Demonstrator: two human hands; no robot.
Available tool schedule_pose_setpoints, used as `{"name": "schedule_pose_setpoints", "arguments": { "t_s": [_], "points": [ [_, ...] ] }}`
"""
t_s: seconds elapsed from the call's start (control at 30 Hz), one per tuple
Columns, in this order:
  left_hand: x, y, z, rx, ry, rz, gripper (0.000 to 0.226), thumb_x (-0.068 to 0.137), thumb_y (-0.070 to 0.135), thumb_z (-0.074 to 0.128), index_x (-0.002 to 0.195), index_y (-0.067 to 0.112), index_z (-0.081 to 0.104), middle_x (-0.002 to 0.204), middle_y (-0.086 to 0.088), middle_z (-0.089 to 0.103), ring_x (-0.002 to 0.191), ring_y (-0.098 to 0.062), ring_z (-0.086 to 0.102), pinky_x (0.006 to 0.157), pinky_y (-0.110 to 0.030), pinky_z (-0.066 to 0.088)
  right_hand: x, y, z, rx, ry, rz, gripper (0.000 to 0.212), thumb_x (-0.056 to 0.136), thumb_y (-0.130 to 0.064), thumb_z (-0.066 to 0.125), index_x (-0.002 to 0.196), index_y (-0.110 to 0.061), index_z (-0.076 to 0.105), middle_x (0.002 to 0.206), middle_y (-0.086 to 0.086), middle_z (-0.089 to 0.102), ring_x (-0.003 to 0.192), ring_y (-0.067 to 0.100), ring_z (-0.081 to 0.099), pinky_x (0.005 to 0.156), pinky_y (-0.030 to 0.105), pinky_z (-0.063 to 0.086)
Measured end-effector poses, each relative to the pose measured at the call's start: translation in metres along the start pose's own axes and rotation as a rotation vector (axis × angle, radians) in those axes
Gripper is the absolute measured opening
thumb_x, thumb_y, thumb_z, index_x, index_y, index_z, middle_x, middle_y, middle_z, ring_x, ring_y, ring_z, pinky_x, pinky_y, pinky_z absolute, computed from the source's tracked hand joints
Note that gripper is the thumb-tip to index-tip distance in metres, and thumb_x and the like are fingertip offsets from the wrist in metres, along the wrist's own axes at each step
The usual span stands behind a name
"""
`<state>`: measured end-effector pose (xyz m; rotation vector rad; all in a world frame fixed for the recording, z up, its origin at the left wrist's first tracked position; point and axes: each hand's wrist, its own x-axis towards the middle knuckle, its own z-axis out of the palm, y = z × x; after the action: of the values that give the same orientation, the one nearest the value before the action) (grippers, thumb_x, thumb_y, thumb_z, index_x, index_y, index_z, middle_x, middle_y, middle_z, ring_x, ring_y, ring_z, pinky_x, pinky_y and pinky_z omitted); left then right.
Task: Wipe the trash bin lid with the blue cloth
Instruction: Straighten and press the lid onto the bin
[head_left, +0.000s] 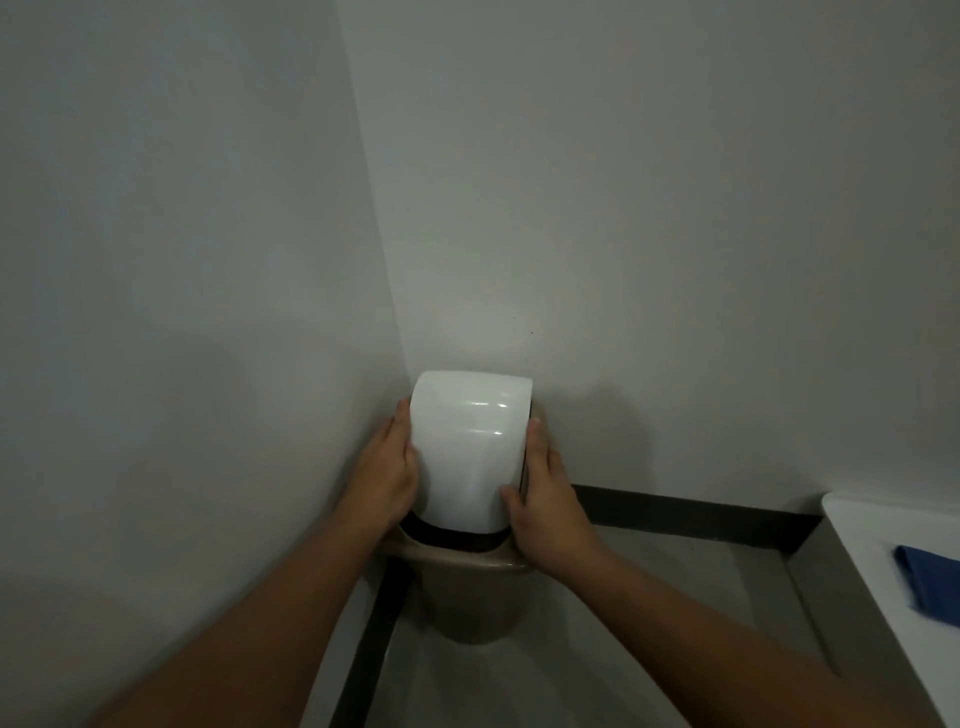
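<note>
Both arms stretched fwd to white lid (470, 447) atop bin (467, 587): left hand (387, 470) & right hand (548, 506) clamped on lid's sides. Blue cloth (927, 582) far right of bin, on white ledge (862, 525).

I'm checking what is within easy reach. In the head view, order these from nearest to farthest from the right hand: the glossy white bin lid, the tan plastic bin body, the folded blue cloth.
1. Glossy white bin lid: gripped by the right hand at its right edge.
2. Tan plastic bin body: just below the hand.
3. Folded blue cloth: far right, on the white ledge.
</note>
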<state>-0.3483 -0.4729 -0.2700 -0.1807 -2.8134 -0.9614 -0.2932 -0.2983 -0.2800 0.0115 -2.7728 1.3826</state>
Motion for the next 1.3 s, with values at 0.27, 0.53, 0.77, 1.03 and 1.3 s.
{"name": "schedule_pose_setpoints", "arguments": {
  "t_s": [0.27,0.53,0.77,1.03,1.3],
  "points": [
    [0.005,-0.007,-0.001,0.018,0.006,0.016,0.054,0.094,0.01,0.034,0.145,0.016,0.021,0.151,-0.011,0.031,0.134,-0.026,0.034,0.108,-0.028,0.024,0.002,-0.001,0.003,0.0,-0.009,-0.003,0.081,0.093,-0.025,0.045,0.139,-0.036,-0.022,0.156,0.006,-0.01,0.141,0.03,0.013,0.113,0.047,0.024],
    [0.006,-0.005,-0.003,0.031,-0.008,-0.043,0.055,0.093,0.01,0.033,0.146,0.012,0.019,0.152,-0.01,0.028,0.135,-0.027,0.032,0.108,-0.031,0.025,0.004,0.0,0.005,0.021,-0.036,0.008,0.083,0.093,-0.029,0.046,0.139,-0.036,-0.022,0.156,0.006,-0.009,0.14,0.03,0.014,0.111,0.046,0.026],
    [0.002,0.005,-0.012,0.048,0.038,-0.042,0.052,0.095,0.015,0.035,0.145,0.011,0.022,0.152,-0.011,0.029,0.136,-0.025,0.031,0.108,-0.029,0.023,0.001,0.002,-0.001,0.045,-0.011,-0.007,0.085,0.089,-0.038,0.051,0.138,-0.043,-0.018,0.157,0.003,-0.003,0.138,0.028,0.021,0.111,0.049,0.029],
    [0.002,0.015,-0.029,0.206,-0.007,-0.008,0.051,0.096,0.025,0.035,0.144,0.016,0.025,0.152,-0.015,0.027,0.138,-0.029,0.026,0.113,-0.039,0.023,-0.006,0.0,-0.01,-0.06,0.009,-0.025,0.075,0.091,-0.044,0.045,0.142,-0.034,-0.008,0.157,0.003,0.002,0.142,0.024,0.012,0.114,0.046,0.022],
    [-0.003,0.066,-0.084,0.399,0.0,0.2,0.061,0.09,0.044,0.034,0.142,0.013,0.03,0.15,-0.013,0.032,0.141,-0.029,0.022,0.115,-0.043,0.012,-0.012,-0.055,-0.063,-0.327,0.127,-0.134,0.071,0.088,-0.052,0.043,0.144,-0.025,0.008,0.156,0.004,0.012,0.143,0.026,0.005,0.114,0.043,0.013]
  ]
}}
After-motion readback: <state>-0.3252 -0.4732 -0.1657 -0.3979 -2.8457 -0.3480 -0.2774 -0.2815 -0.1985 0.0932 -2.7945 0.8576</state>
